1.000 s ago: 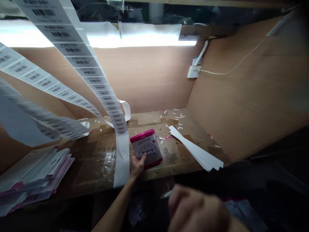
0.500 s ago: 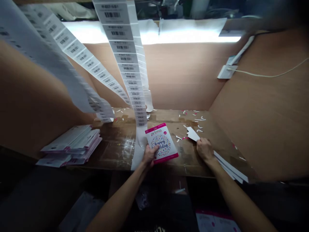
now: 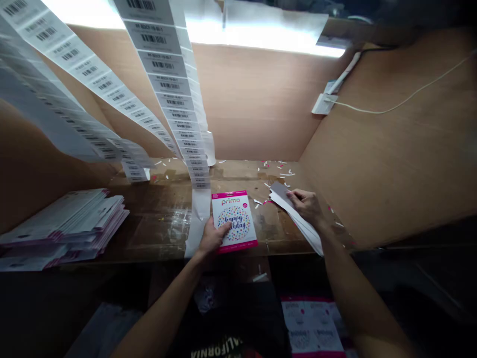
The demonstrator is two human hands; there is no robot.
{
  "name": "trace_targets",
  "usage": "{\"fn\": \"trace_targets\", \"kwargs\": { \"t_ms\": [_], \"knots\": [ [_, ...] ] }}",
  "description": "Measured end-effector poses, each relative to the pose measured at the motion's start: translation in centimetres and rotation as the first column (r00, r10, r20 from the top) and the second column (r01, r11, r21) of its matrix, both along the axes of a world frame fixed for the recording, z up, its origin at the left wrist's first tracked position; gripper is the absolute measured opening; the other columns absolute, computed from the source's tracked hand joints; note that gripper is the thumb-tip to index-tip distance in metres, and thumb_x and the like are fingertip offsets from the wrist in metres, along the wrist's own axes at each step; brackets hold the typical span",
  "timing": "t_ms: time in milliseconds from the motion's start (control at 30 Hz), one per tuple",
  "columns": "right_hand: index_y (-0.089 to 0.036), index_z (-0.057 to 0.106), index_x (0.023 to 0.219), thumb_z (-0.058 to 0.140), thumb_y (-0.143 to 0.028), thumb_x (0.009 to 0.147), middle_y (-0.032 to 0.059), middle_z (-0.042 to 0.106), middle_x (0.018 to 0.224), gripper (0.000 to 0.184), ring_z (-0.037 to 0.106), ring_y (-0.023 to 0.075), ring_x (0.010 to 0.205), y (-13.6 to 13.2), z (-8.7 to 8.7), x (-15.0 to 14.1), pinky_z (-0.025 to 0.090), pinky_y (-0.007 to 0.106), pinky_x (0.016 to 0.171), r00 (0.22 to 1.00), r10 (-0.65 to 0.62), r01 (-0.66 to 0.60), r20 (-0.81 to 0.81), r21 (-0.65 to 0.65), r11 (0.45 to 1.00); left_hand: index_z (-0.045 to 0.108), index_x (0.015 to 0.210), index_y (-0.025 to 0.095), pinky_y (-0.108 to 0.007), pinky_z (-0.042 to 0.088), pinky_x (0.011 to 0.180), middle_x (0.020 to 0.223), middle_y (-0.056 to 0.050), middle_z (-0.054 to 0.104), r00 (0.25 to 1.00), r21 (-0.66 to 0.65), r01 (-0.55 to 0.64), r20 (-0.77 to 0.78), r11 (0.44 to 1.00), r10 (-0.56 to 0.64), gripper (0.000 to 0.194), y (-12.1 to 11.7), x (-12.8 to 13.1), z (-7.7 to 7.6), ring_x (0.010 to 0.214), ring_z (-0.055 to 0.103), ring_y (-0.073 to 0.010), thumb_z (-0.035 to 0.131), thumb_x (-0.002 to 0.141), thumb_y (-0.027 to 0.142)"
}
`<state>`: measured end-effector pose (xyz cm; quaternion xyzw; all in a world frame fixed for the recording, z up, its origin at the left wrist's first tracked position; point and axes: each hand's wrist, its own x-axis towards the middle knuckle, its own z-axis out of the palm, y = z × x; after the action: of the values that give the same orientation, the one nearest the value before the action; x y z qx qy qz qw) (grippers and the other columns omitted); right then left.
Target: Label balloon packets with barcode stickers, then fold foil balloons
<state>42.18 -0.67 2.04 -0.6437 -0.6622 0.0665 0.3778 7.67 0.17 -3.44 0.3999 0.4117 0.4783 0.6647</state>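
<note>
A pink and white "prima happy birthday" packet (image 3: 235, 219) lies on the wooden bench (image 3: 164, 219). My left hand (image 3: 210, 237) is closed on its lower left corner, thumb on top. My right hand (image 3: 306, 206) pinches the top strip of a stack of long white paper strips (image 3: 303, 226) and lifts its far end off the pile. A long ribbon of barcode labels (image 3: 179, 124) hangs down from above and ends on the bench just left of the packet.
A pile of flat packets (image 3: 63, 226) sits at the bench's left end. More label ribbons (image 3: 74, 69) hang at the left. Paper scraps (image 3: 278, 171) litter the back. Wooden walls enclose the bench; a socket and cable (image 3: 323, 103) sit on the right wall. More packets (image 3: 313, 328) lie below.
My right hand came up from below to the white strips, then raised the end of the top strip. My left hand stayed on the packet.
</note>
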Motion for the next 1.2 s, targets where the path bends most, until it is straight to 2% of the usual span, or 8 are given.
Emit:
{"fn": "trace_targets", "kwargs": {
  "t_ms": [100,200,333,467,567,667,800,1200],
  "knots": [
    [-0.019,0.059,0.070,0.043,-0.062,0.102,-0.0031,0.047,0.060,0.056,0.039,0.0118,0.055,-0.3,2.4,-4.5,0.027,0.026,0.055,0.938,0.334,-0.347,-0.097,-0.220,0.912,0.059,0.123,0.012,-0.051,0.061,0.095,0.123,-0.019,0.075,0.999,0.005,0.034,0.027,0.999,-0.034,0.066,-0.6,0.6,1.0,0.106,0.074,-0.0343,0.091,0.070,0.036],
    [-0.019,0.056,0.064,0.051,-0.057,0.102,-0.0023,0.049,0.058,0.053,0.039,0.0119,0.054,-0.4,3.3,-9.0,0.026,0.026,0.056,0.872,0.479,-0.417,0.099,-0.363,0.834,0.058,0.125,0.014,-0.052,0.060,0.096,0.124,-0.019,0.074,0.995,0.028,0.078,0.068,0.997,-0.079,0.065,-1.4,0.8,1.9,0.106,0.075,-0.0339,0.090,0.073,0.036],
    [-0.021,0.062,0.069,0.060,-0.053,0.099,0.0037,0.063,0.067,0.044,0.052,0.0164,0.061,-0.7,3.5,-12.5,0.028,0.029,0.060,0.821,0.341,-0.200,0.457,-0.330,0.923,0.058,0.124,0.014,-0.051,0.061,0.095,0.122,-0.019,0.075,0.995,0.070,0.067,0.072,0.995,-0.072,0.062,-2.1,0.3,2.5,0.104,0.075,-0.0330,0.089,0.075,0.036],
    [-0.019,0.068,0.099,0.061,-0.067,0.094,0.0133,0.072,0.097,0.048,0.064,0.0279,0.089,-1.8,3.2,-14.4,0.041,0.036,0.079,0.836,0.081,-0.061,0.542,-0.055,0.997,0.059,0.124,0.013,-0.050,0.062,0.091,0.119,-0.018,0.076,0.997,0.085,0.012,0.072,0.996,-0.018,0.060,-2.4,-0.4,2.8,0.102,0.076,-0.0329,0.088,0.076,0.035],
    [-0.016,0.066,0.105,0.060,-0.073,0.090,0.0193,0.071,0.106,0.059,0.063,0.0357,0.103,-2.9,2.2,-15.8,0.046,0.045,0.089,0.933,-0.148,0.125,0.329,0.089,0.988,0.060,0.125,0.014,-0.051,0.062,0.093,0.119,-0.017,0.076,0.995,0.088,-0.066,0.085,0.994,0.058,0.058,-2.8,-0.6,3.3,0.102,0.076,-0.0321,0.086,0.078,0.035],
    [-0.018,0.066,0.096,0.062,-0.073,0.089,0.0144,0.074,0.094,0.055,0.070,0.0310,0.086,-3.6,0.8,-17.1,0.054,0.042,0.077,0.974,-0.078,0.052,-0.214,-0.125,0.991,0.059,0.126,0.014,-0.050,0.062,0.094,0.120,-0.017,0.076,0.992,0.097,-0.097,0.088,0.991,0.088,0.057,-3.6,-0.6,3.8,0.103,0.076,-0.0318,0.084,0.079,0.034],
    [-0.019,0.065,0.103,0.075,-0.069,0.080,0.0106,0.078,0.094,0.056,0.075,0.0285,0.077,-3.8,-0.9,-18.6,0.062,0.040,0.070,0.591,-0.029,-0.214,-0.806,-0.192,0.958,0.056,0.129,0.014,-0.047,0.063,0.090,0.120,-0.017,0.075,0.993,0.115,-0.103,0.060,0.988,0.097,0.061,-4.2,-0.7,4.3,0.102,0.075,-0.0311,0.084,0.078,0.036],
    [-0.018,0.071,0.109,0.086,-0.059,0.076,0.0129,0.080,0.103,0.055,0.078,0.0328,0.089,-5.3,0.0,-20.4,0.067,0.043,0.073,0.133,0.004,-0.409,-0.991,-0.051,0.911,0.075,0.108,0.014,-0.050,0.058,0.102,0.103,-0.015,0.080,0.866,-0.281,0.256,0.492,0.925,-0.090,0.038,-5.7,-1.4,0.7,0.121,0.068,-0.0397,0.079,0.077,0.034]
  ]
}}
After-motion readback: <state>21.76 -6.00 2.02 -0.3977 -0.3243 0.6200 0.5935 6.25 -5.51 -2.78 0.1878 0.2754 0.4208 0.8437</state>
